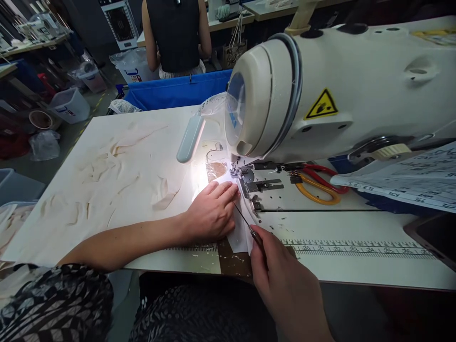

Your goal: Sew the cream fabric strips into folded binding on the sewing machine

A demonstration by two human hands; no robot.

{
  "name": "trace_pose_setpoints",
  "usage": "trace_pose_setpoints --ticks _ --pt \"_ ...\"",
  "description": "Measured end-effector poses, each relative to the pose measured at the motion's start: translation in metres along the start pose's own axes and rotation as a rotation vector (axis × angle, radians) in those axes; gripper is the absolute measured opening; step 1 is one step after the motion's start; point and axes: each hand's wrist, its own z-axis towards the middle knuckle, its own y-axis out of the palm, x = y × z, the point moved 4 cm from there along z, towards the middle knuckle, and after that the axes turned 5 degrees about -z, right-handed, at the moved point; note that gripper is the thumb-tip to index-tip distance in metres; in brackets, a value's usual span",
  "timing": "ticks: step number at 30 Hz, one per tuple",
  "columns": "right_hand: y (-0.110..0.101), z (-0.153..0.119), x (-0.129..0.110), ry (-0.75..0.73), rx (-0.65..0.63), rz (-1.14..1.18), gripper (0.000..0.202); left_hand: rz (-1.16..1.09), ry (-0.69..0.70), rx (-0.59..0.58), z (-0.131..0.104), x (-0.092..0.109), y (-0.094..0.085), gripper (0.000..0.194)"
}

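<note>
Under the needle area of a white sewing machine (278,95) lies a piece of white fabric (240,237), its upper end at the presser foot (234,172). My left hand (215,209) rests flat on this fabric, fingers stretched out and their tips just short of the foot. Between thumb and fingers, my right hand (281,275) grips a thin awl (253,233). Its slim metal shaft points up and left, with the tip at the fabric beside my left fingers. The part of the handle inside my right palm is hidden.
Scissors with orange and red handles (318,190) lie right of the needle plate. Several pale fabric pieces (166,192) spread over the left tabletop. A light-blue handled object (191,137) lies behind my left hand. Printed paper (406,173) hangs at right. A person (174,38) sits beyond the table.
</note>
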Motion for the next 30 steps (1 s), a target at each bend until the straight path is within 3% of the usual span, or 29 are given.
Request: trace_pose_setpoints --ticks 11,17,26,30 --pt "0.013 0.012 0.0 0.045 -0.006 -0.012 0.03 -0.041 -0.143 0.057 0.007 -0.019 0.0 0.042" --pt "0.014 0.014 -0.003 0.068 -0.008 0.057 0.029 -0.029 -0.117 0.072 0.007 -0.025 -0.006 0.037" --pt "0.013 0.009 -0.002 0.116 -0.043 0.102 0.028 -0.074 -0.031 0.086 0.003 -0.008 -0.003 0.039" --pt "0.007 0.003 0.01 0.216 -0.063 0.132 0.026 -0.039 -0.036 0.068 0.003 -0.007 -0.001 0.04"
